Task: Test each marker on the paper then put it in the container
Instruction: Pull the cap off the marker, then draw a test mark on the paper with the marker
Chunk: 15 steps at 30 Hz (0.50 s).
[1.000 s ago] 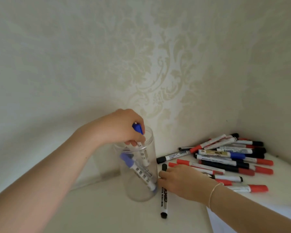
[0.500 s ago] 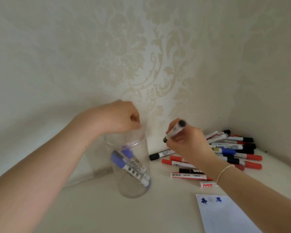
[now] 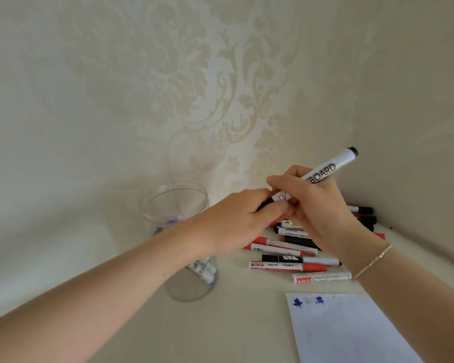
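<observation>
Head view, items listed from largest to smallest, each located relative to the container [image 3: 178,242]. Patterned wallpaper [image 3: 220,87] covers the two walls that meet behind the container. A pale tabletop [image 3: 233,323] carries everything. The container is a clear, upright, open-topped jar; blue-capped markers [image 3: 203,269] lie slanted inside it, partly hidden by the left forearm crossing in front.

A white paper sheet [image 3: 351,334] lies flat, right of the container and nearer the viewer, with two blue test marks [image 3: 298,302] near its top edge. A loose heap of red, black and blue markers [image 3: 288,258] lies right of the container, toward the corner.

Right of the container and raised above the heap, the right hand [image 3: 315,205] grips the barrel of a white marker [image 3: 323,174], which tilts up and away from the container. The left hand [image 3: 236,218] pinches the marker's dark lower end between thumb and fingers. Both hands touch each other. A thin bracelet [image 3: 372,262] circles the right wrist.
</observation>
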{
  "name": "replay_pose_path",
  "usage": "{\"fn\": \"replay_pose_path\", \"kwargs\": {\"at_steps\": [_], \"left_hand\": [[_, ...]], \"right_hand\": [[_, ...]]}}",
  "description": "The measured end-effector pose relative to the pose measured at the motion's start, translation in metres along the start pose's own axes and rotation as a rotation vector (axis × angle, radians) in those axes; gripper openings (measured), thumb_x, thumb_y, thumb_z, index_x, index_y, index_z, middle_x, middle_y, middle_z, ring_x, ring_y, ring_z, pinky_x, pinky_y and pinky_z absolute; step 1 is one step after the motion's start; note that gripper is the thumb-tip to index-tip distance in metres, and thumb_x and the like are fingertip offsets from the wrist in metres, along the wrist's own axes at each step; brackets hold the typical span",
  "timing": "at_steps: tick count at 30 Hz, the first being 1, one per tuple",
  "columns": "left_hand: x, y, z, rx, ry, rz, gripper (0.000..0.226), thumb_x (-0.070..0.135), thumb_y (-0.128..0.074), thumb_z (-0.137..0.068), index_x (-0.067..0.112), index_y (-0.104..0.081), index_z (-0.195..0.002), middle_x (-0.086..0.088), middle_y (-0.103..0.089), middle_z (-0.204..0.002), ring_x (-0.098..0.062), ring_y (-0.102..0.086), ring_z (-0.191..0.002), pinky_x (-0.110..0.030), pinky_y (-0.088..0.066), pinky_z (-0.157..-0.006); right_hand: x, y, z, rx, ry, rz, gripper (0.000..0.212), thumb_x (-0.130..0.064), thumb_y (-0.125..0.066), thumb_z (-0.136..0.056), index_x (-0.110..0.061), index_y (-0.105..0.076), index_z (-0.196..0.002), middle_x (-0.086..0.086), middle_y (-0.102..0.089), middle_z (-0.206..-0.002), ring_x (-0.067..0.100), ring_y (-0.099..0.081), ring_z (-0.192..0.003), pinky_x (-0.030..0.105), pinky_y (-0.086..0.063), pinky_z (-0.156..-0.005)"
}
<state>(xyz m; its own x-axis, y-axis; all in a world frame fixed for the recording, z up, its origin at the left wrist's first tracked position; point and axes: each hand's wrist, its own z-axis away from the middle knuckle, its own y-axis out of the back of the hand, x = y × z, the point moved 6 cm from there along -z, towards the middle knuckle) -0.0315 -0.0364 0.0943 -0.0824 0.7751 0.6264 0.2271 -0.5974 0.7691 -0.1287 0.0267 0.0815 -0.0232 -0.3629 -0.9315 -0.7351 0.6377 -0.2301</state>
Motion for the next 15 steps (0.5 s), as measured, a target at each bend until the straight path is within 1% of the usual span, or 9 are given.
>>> {"fn": "replay_pose_path", "kwargs": {"at_steps": [1, 3, 6, 8, 9, 11, 13, 14, 15], "left_hand": [[0.002, -0.002, 0.000, 0.009, -0.025, 0.054, 0.028, 0.039, -0.039, -0.099, 0.022, -0.061, -0.092, 0.017, -0.056, -0.063, 0.005, -0.050, -0.052, -0.012, -0.037, -0.051], [0.006, -0.006, 0.000, 0.029, -0.074, 0.145, 0.033, 0.038, -0.039, -0.099, 0.019, -0.061, -0.084, 0.016, -0.047, -0.051, 0.001, -0.043, -0.045, -0.008, -0.031, -0.046], [0.010, -0.019, -0.001, -0.022, -0.066, 0.332, 0.037, 0.035, -0.041, -0.099, 0.008, -0.062, -0.082, 0.006, -0.032, -0.050, -0.004, -0.027, -0.039, -0.010, -0.024, -0.039], [0.012, -0.031, -0.002, -0.085, -0.039, 0.473, 0.034, 0.033, -0.044, -0.098, 0.011, -0.061, -0.078, 0.006, -0.026, -0.048, -0.005, -0.021, -0.038, -0.013, -0.021, -0.037], [0.013, -0.036, -0.003, -0.104, -0.029, 0.503, 0.033, 0.034, -0.045, -0.097, 0.014, -0.061, -0.075, 0.006, -0.025, -0.048, -0.006, -0.020, -0.038, -0.015, -0.020, -0.036], [0.015, -0.047, -0.007, -0.145, -0.003, 0.535, 0.034, 0.036, -0.047, -0.095, 0.019, -0.060, -0.068, 0.008, -0.023, -0.047, -0.007, -0.017, -0.038, -0.017, -0.017, -0.037], [0.016, -0.058, -0.010, -0.209, 0.053, 0.590, 0.041, 0.040, -0.051, -0.091, 0.023, -0.055, -0.053, 0.008, -0.020, -0.045, -0.008, -0.013, -0.038, -0.018, -0.012, -0.039], [0.014, -0.063, -0.011, -0.240, 0.100, 0.632, 0.047, 0.045, -0.053, -0.086, 0.022, -0.047, -0.045, 0.008, -0.017, -0.044, -0.009, -0.011, -0.039, -0.019, -0.010, -0.040], [0.009, -0.067, -0.011, -0.265, 0.148, 0.674, 0.051, 0.052, -0.055, -0.079, 0.022, -0.035, -0.042, 0.007, -0.015, -0.043, -0.011, -0.009, -0.039, -0.020, -0.009, -0.041]], "right_hand": [[-0.001, 0.001, 0.002, -0.035, -0.015, 0.000, 0.030, -0.004, -0.064, -0.084, -0.006, -0.048, -0.059, 0.011, -0.051, -0.051, 0.024, -0.045, -0.045, 0.032, -0.036, -0.051], [-0.005, 0.002, 0.007, -0.084, -0.040, -0.001, 0.032, -0.002, -0.061, -0.085, -0.005, -0.046, -0.057, 0.010, -0.047, -0.050, 0.019, -0.042, -0.039, 0.022, -0.035, -0.041], [-0.012, 0.008, 0.014, -0.137, -0.055, -0.013, 0.034, 0.001, -0.058, -0.086, -0.006, -0.047, -0.055, 0.008, -0.046, -0.047, 0.016, -0.042, -0.035, 0.020, -0.036, -0.036], [-0.014, 0.013, 0.020, -0.164, -0.058, 0.010, 0.031, 0.001, -0.058, -0.086, -0.004, -0.048, -0.057, 0.009, -0.048, -0.047, 0.016, -0.044, -0.036, 0.021, -0.037, -0.035], [-0.015, 0.017, 0.023, -0.167, -0.056, 0.023, 0.030, 0.001, -0.058, -0.086, -0.003, -0.048, -0.058, 0.010, -0.049, -0.049, 0.016, -0.045, -0.037, 0.021, -0.038, -0.036], [-0.014, 0.025, 0.028, -0.150, -0.043, 0.026, 0.030, -0.001, -0.058, -0.087, -0.003, -0.049, -0.059, 0.012, -0.050, -0.053, 0.017, -0.046, -0.039, 0.023, -0.040, -0.037], [-0.014, 0.036, 0.033, -0.111, -0.019, 0.005, 0.031, 0.000, -0.056, -0.088, -0.003, -0.049, -0.057, 0.013, -0.050, -0.055, 0.018, -0.046, -0.038, 0.023, -0.039, -0.037], [-0.016, 0.045, 0.034, -0.069, -0.005, -0.024, 0.033, 0.001, -0.053, -0.088, -0.005, -0.049, -0.055, 0.012, -0.050, -0.055, 0.017, -0.044, -0.037, 0.022, -0.038, -0.036], [-0.020, 0.059, 0.034, -0.007, 0.006, -0.066, 0.037, 0.002, -0.050, -0.088, -0.007, -0.048, -0.052, 0.010, -0.052, -0.054, 0.016, -0.043, -0.036, 0.020, -0.036, -0.036]]}}
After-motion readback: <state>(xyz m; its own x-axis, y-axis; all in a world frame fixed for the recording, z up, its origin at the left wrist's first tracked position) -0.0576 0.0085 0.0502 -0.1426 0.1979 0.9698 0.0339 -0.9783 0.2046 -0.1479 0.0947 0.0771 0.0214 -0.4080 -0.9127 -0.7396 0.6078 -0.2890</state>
